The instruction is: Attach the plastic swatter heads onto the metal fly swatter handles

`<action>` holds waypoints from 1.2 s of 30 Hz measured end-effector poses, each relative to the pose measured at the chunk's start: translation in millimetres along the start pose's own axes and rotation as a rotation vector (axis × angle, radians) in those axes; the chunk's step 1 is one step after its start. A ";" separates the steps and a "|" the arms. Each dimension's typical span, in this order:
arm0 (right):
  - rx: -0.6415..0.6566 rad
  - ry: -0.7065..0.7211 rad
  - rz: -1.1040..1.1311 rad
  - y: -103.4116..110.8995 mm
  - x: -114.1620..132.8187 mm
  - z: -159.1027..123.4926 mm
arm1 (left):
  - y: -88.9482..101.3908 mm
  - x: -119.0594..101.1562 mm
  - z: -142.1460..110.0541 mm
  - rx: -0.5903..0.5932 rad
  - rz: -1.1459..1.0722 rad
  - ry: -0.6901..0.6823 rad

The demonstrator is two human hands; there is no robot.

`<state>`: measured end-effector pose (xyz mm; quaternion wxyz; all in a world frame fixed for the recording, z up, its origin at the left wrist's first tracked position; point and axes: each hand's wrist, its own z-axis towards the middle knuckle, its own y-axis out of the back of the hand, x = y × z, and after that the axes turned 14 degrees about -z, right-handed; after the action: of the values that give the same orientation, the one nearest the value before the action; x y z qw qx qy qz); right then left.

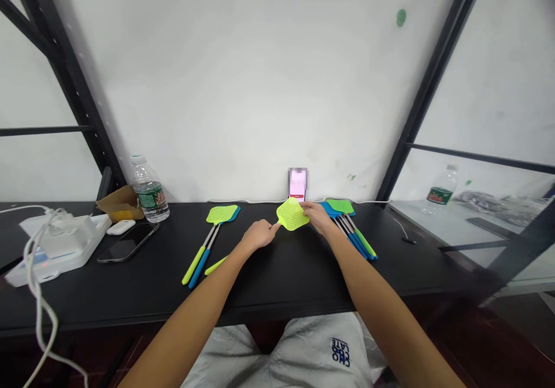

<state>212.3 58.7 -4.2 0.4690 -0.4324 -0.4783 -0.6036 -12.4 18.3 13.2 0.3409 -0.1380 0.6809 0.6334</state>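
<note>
A yellow-green fly swatter head (pixel 292 214) lies between my two hands over the black table (pixel 277 284). My left hand (pixel 259 235) is closed, pinching the neck of the swatter where the head meets the rod. The fingers of my right hand (pixel 318 215) grip the head's right edge. A yellow-green handle piece (pixel 215 265) pokes out from under my left forearm. Two swatters (pixel 210 240), one yellow-green and one blue, lie together to the left. Several more swatters (pixel 349 226) are piled just right of my right hand.
A phone (pixel 298 184) leans upright against the wall behind the swatters. At the left stand a water bottle (pixel 148 190), a cardboard box (pixel 118 203), a flat phone (pixel 126 244), a white earbud case (pixel 120 226) and a white device with cables (pixel 60 240). Black shelf posts frame both sides.
</note>
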 end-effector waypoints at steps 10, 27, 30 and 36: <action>-0.120 0.074 -0.119 -0.8 -7.9 2.1 | -0.9 0.1 0.3 0.006 -0.003 0.004; -0.028 -0.096 0.022 -0.7 9.9 -6.9 | 0.4 -1.6 -0.8 -0.003 0.010 -0.002; -0.028 -0.028 -0.038 -0.5 1.1 -1.8 | -0.3 -0.9 -0.4 -0.010 0.008 -0.004; -0.048 0.032 -0.160 0.9 -12.8 7.4 | 0.2 -3.3 -2.3 0.000 0.017 0.002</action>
<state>216.1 67.9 -15.3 0.4164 -0.3942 -0.4893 -0.6571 -10.8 15.3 15.4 0.3347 -0.1327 0.6824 0.6362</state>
